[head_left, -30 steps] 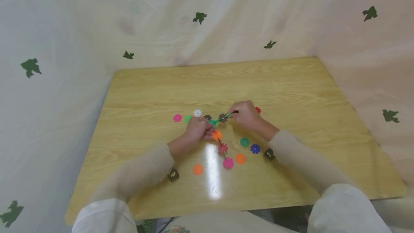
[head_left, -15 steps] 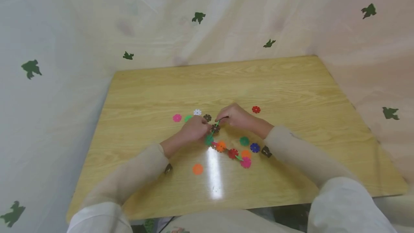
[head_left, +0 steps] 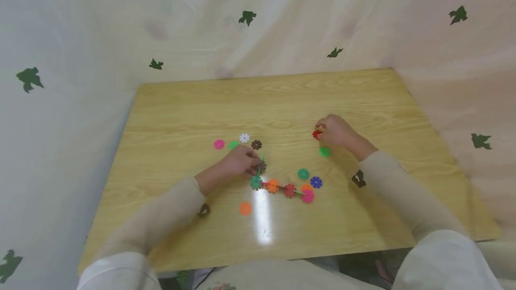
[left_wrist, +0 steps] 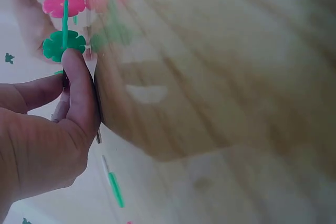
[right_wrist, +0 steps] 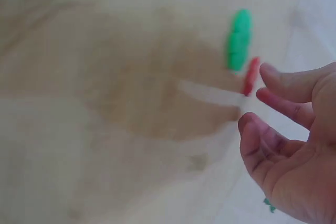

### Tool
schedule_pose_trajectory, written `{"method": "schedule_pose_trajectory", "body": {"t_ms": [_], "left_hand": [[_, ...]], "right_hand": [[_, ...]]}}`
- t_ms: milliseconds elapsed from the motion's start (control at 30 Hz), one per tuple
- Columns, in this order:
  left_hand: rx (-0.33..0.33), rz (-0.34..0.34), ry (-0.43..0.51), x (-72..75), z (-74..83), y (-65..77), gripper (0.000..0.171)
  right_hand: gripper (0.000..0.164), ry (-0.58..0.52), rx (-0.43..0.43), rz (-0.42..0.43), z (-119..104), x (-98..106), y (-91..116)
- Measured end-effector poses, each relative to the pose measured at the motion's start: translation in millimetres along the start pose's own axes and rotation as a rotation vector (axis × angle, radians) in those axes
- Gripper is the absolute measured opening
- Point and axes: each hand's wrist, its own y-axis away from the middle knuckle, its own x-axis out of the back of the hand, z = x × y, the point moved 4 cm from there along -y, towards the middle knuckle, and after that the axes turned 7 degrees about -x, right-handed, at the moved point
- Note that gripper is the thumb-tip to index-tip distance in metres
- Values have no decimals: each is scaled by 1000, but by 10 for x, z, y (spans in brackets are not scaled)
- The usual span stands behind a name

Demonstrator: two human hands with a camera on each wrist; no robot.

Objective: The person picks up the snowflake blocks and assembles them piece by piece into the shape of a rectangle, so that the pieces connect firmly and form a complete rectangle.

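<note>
My left hand (head_left: pixel 241 161) pinches a dark brown notched disc (head_left: pixel 262 166) between thumb and fingers, at one end of a chain of interlocking plastic discs. Along the chain follow a teal-green disc (head_left: pixel 255 182), an orange disc (head_left: pixel 273 185), a red disc (head_left: pixel 290 190) and a pink end disc (head_left: pixel 308 196), with edge-on discs joining them. In the left wrist view the green disc (left_wrist: pixel 55 45) shows just beyond the thumb. My right hand (head_left: pixel 337 130) reaches over a loose red disc (head_left: pixel 316 134); in the right wrist view, its thumb and fingers are spread beside the red disc (right_wrist: pixel 252 76).
Loose discs lie on the wooden table (head_left: pixel 193 111): pink (head_left: pixel 219 144), white (head_left: pixel 244 138), brown (head_left: pixel 256 144) and bright green (head_left: pixel 234 145) at left. Another green disc (head_left: pixel 324 151), a teal one (head_left: pixel 303 173) and a blue one (head_left: pixel 316 182) lie right, an orange one (head_left: pixel 245 208) in front.
My right hand has left the chain and moved right to the loose red disc, uncovering a green disc. The chain has swung down and right, while my left hand keeps its end.
</note>
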Motion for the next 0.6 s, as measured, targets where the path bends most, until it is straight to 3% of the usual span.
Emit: {"method": "schedule_pose_trajectory", "body": {"t_ms": [100,200,300,467,600], "left_hand": [[22,-8,20,-13,7,-22,14],[39,-11,38,24,-12,8,15],[45,-16,58,35,-14,-10,16],[58,-10,70,51,-28,-12,17],[55,-8,78,62,-37,-13,18]], "right_hand": [[34,24,-24,-23,145,-62,-10],[27,-25,-40,-14,60,-131,-56],[17,-198,-47,-22,-110,-165,-76],[13,-590,-7,-130,-596,-341,-131],[14,-686,4,-185,-878,-494,-181]]}}
